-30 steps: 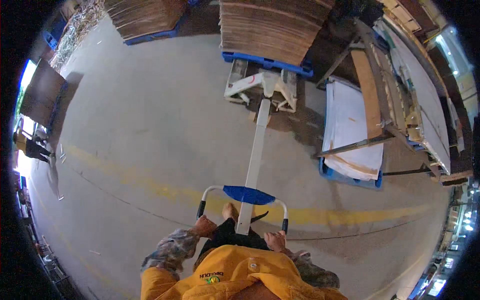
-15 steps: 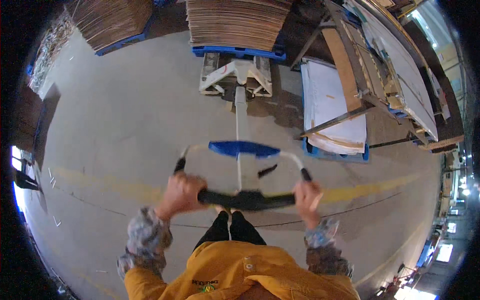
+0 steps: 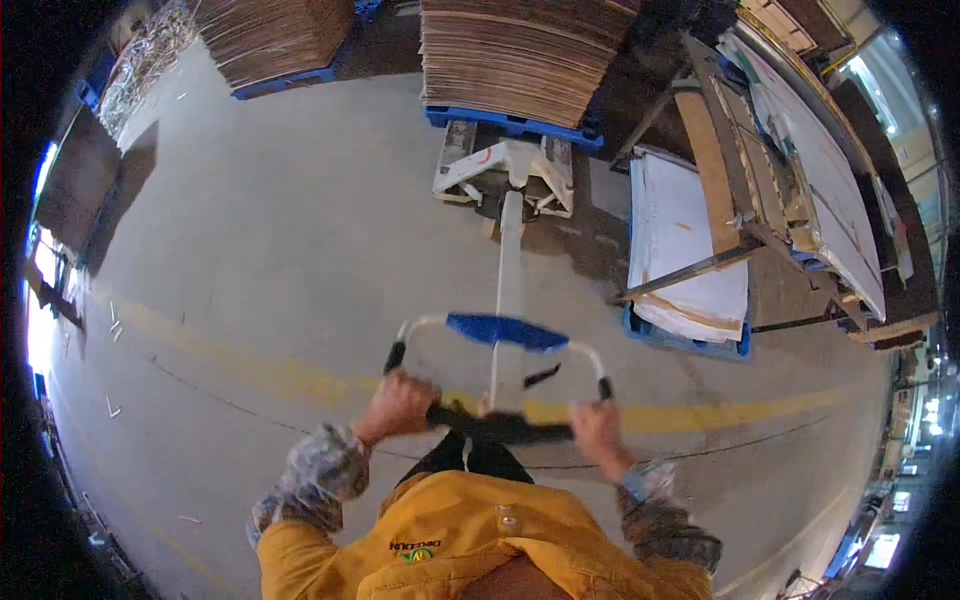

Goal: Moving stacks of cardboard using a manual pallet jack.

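Note:
My left hand is wrapped round the left corner of a pallet jack's looped handle, and my right hand grips the right corner. The handle has black grips, white upper arms and a blue centre piece. From it a white shaft runs forward to the pallet jack's white body. Its forks reach under a blue pallet. Stacked on that pallet is a tall pile of brown cardboard sheets.
Another cardboard stack stands at the far left, near a heap of shredded scrap. To the right, white sheets lie on a blue pallet beside a metal rack of leaning boards. A yellow line crosses the floor.
The handle and both hands sit slightly lower in view and nearer my body. The pallet jack, stacks and rack have shifted right and a little down in the picture. Both hands keep their grip.

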`<state>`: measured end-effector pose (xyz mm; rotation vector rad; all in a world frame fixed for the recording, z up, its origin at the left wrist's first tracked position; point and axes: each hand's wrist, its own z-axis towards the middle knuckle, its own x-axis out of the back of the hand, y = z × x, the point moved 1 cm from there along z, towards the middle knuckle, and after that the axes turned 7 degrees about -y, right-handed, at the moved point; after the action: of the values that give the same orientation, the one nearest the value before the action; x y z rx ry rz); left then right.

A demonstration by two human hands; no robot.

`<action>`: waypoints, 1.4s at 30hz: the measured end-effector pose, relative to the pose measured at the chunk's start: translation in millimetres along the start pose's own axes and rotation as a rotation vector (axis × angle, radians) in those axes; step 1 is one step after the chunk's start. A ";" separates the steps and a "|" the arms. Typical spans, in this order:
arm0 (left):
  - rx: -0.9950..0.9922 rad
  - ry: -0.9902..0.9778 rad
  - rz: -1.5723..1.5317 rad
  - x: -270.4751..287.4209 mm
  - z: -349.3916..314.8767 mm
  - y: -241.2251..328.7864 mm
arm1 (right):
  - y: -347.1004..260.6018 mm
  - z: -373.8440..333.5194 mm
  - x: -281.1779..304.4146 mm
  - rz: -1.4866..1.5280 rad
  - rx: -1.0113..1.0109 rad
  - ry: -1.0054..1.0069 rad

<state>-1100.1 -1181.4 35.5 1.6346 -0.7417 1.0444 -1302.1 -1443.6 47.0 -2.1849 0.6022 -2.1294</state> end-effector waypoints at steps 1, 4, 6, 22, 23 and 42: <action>-0.005 0.072 -0.032 39.5 18.1 -1.1 | 5.9 21.0 30.0 0.107 -0.011 0.035; -0.039 0.224 -0.007 129.0 84.2 -9.9 | 57.7 81.5 83.9 -0.422 0.106 0.571; -0.011 0.271 -0.010 154.3 94.2 -15.6 | 33.4 129.4 144.3 0.099 -0.101 0.255; -0.048 -0.434 0.097 -113.5 -40.5 -34.7 | -21.6 -36.6 -128.5 0.251 -0.117 -0.199; 0.016 -0.447 0.077 -89.0 -34.3 -34.3 | -23.7 -26.8 -110.9 0.250 -0.115 -0.181; 0.049 -0.080 0.215 -166.4 -21.8 -120.8 | -22.6 36.9 -155.4 0.144 -0.230 0.097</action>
<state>-1074.9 -1128.7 -162.9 1.6724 -0.9687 1.1616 -1258.8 -1386.1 -97.3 -2.0753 1.0259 -2.1973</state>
